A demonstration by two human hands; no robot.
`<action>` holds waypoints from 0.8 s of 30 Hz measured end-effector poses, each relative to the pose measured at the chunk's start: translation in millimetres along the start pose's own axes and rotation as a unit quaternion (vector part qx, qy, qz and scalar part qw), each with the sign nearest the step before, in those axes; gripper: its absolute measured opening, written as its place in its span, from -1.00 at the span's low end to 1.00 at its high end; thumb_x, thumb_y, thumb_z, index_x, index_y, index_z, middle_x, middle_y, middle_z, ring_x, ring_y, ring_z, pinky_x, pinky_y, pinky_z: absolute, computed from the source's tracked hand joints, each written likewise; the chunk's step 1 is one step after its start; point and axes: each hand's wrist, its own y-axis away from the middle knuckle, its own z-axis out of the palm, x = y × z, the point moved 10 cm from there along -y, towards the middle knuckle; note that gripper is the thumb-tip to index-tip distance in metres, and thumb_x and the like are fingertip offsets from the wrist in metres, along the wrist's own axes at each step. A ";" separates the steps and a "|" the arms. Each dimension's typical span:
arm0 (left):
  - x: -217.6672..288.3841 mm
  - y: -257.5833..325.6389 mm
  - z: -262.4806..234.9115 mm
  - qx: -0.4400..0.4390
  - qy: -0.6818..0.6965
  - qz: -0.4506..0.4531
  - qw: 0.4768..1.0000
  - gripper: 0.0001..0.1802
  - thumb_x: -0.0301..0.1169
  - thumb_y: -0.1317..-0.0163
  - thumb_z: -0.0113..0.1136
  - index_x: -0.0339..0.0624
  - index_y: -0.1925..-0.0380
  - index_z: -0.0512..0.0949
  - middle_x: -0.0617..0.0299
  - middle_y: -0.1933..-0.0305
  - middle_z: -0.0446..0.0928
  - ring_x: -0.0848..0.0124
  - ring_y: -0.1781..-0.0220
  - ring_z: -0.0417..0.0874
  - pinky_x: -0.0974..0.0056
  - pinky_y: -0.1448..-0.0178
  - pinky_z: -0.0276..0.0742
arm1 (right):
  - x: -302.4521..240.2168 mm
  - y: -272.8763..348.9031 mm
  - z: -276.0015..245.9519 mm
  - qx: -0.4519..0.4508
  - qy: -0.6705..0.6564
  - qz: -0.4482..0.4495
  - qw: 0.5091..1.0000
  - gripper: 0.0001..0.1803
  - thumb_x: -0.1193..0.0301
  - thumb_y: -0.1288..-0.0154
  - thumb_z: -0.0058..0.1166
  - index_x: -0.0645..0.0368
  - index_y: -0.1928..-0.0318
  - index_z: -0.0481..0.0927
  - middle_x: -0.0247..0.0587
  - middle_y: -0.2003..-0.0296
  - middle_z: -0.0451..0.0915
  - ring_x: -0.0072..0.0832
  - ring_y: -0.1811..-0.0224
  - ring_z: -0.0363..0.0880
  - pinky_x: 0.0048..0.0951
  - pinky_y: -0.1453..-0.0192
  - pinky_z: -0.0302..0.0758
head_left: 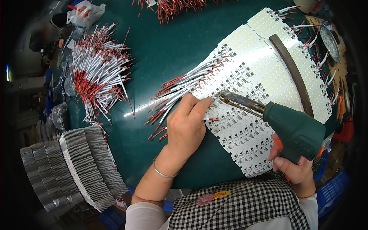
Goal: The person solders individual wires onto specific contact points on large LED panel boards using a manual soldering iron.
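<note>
My left hand (186,124) rests on the green table (172,50), its fingertips pinching a white and red wire (212,119) against a row of white LED circuit boards (268,76). My right hand (293,165) grips the handle of a green soldering gun (295,130), and its metal tip (223,95) touches the boards just beyond my left fingertips. A fan of white and red wires (180,88) soldered to the boards spreads out to the left of my left hand.
A loose heap of white and red wires (99,73) lies at the left. Stacks of grey finned metal parts (84,165) stand at the lower left. A dark curved strip (293,69) lies across the boards. More wires (172,7) are at the far edge.
</note>
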 end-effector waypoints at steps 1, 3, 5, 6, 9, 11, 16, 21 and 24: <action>-0.4 0.1 -0.1 0.002 0.000 -0.004 1.000 -0.51 -0.86 0.27 0.07 -0.24 0.27 0.66 0.16 0.50 0.45 0.31 0.48 0.57 0.31 0.43 0.48 | -0.4 -1.0 1.7 0.000 -0.001 0.000 1.000 -0.41 0.62 -0.06 0.12 0.42 -0.17 0.36 0.04 -0.02 0.48 -0.39 0.31 0.58 -0.50 0.47 0.60; -1.8 0.2 0.2 0.001 0.009 -0.006 1.000 -0.50 -0.86 0.28 0.05 -0.25 0.27 0.66 0.15 0.49 0.45 0.31 0.47 0.57 0.31 0.42 0.49 | -1.9 -4.1 3.4 0.021 -0.033 0.000 0.999 -0.43 0.62 -0.07 0.10 0.40 -0.17 0.36 0.03 0.10 0.53 -0.39 0.32 0.59 -0.52 0.46 0.59; -3.1 0.3 -0.1 0.000 0.020 -0.009 1.000 -0.48 -0.87 0.30 0.03 -0.26 0.27 0.67 0.15 0.49 0.45 0.30 0.47 0.57 0.31 0.41 0.49 | -2.5 -8.2 5.7 0.017 -0.032 0.008 0.999 -0.43 0.62 -0.07 0.09 0.39 -0.16 0.36 0.02 0.16 0.54 -0.40 0.33 0.59 -0.53 0.46 0.59; -3.9 0.1 -0.6 -0.003 0.028 -0.012 1.000 -0.47 -0.88 0.31 0.01 -0.27 0.27 0.67 0.14 0.49 0.46 0.30 0.46 0.57 0.32 0.39 0.50 | -1.6 -9.4 6.4 0.014 -0.031 0.015 0.999 -0.44 0.61 -0.07 0.08 0.39 -0.16 0.36 0.01 0.22 0.56 -0.41 0.34 0.59 -0.54 0.46 0.58; -4.5 -0.1 0.3 -0.008 0.043 -0.015 0.999 -0.45 -0.88 0.34 -0.01 -0.29 0.27 0.67 0.13 0.49 0.46 0.30 0.45 0.57 0.32 0.38 0.50 | -0.3 -10.0 7.3 0.005 -0.008 -0.003 1.000 -0.42 0.61 -0.08 0.07 0.39 -0.18 0.34 0.02 0.25 0.56 -0.44 0.35 0.59 -0.54 0.45 0.58; -5.1 -0.4 0.8 -0.009 0.050 -0.016 0.999 -0.44 -0.88 0.35 -0.02 -0.30 0.27 0.67 0.12 0.48 0.46 0.29 0.45 0.57 0.32 0.38 0.50 | -4.4 -13.6 8.8 0.050 -0.042 0.031 0.997 -0.53 0.63 -0.09 0.09 0.39 -0.08 0.42 -0.07 0.29 0.59 -0.52 0.39 0.55 -0.56 0.41 0.53; -3.6 -0.8 -0.9 -0.011 0.039 -0.014 0.999 -0.45 -0.87 0.34 -0.01 -0.28 0.26 0.67 0.12 0.48 0.47 0.29 0.45 0.57 0.33 0.39 0.49 | 5.2 -14.1 0.3 0.101 -0.054 0.066 0.991 -0.72 0.63 -0.09 0.12 0.37 0.13 0.56 -0.18 0.36 0.62 -0.55 0.43 0.57 -0.54 0.35 0.51; -4.5 0.3 0.6 -0.008 0.044 -0.014 0.999 -0.47 -0.87 0.31 0.03 -0.26 0.26 0.67 0.12 0.49 0.47 0.30 0.46 0.57 0.33 0.40 0.49 | -8.0 -11.3 11.7 -0.024 0.133 -0.078 0.988 -0.48 0.65 -0.13 0.07 0.40 -0.15 0.37 -0.06 0.28 0.58 -0.49 0.34 0.57 -0.57 0.38 0.57; -4.8 0.7 0.6 -0.007 0.048 -0.014 0.999 -0.49 -0.86 0.28 0.06 -0.26 0.26 0.67 0.13 0.49 0.47 0.31 0.46 0.57 0.33 0.40 0.49 | 2.9 -2.9 7.4 -0.015 0.110 -0.029 0.993 -0.45 0.61 -0.11 0.10 0.41 -0.16 0.35 -0.03 0.18 0.54 -0.48 0.35 0.56 -0.55 0.41 0.57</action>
